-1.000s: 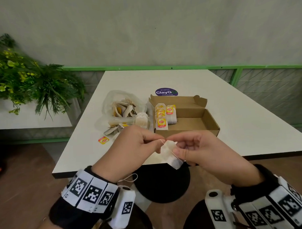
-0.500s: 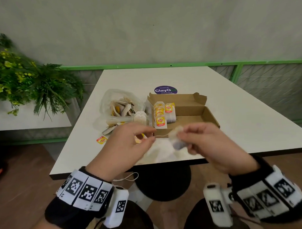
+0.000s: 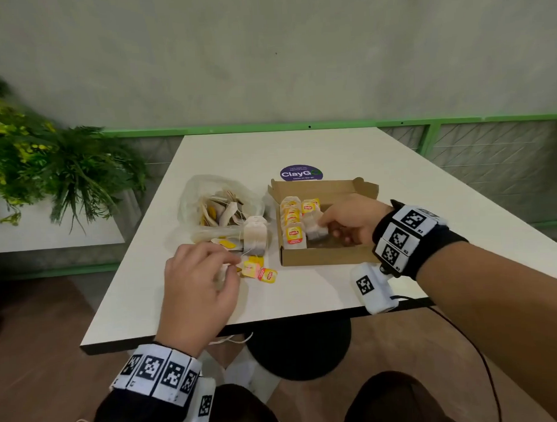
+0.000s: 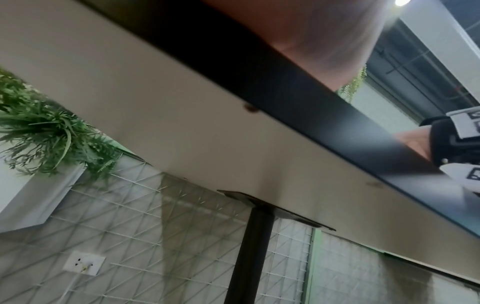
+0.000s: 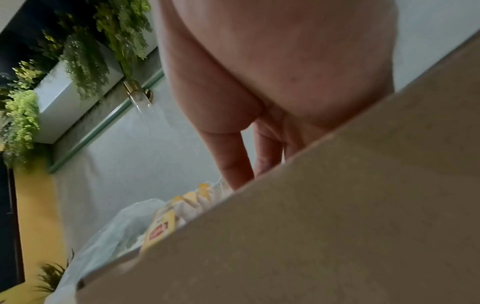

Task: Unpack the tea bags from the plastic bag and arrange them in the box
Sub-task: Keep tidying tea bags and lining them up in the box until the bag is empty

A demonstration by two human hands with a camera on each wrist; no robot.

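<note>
Centrally on white table [image 3: 300, 147]: open brown cardboard box [image 3: 332, 256], row of yellow-tagged tea bags [image 3: 292, 223] at its left end; right hand [image 3: 350, 221] pinches a tea bag [image 3: 315, 230] inside. Left of it, clear plastic bag [image 3: 220, 206], loose bags inside. Left hand [image 3: 197, 283] pinches near tags [image 3: 257, 270].

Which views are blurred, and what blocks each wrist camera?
Head view: sharp on the box, plant smeared. Left wrist: motion blur, the table underside fills it. Right wrist: soft, the box wall blocks the fingers.
</note>
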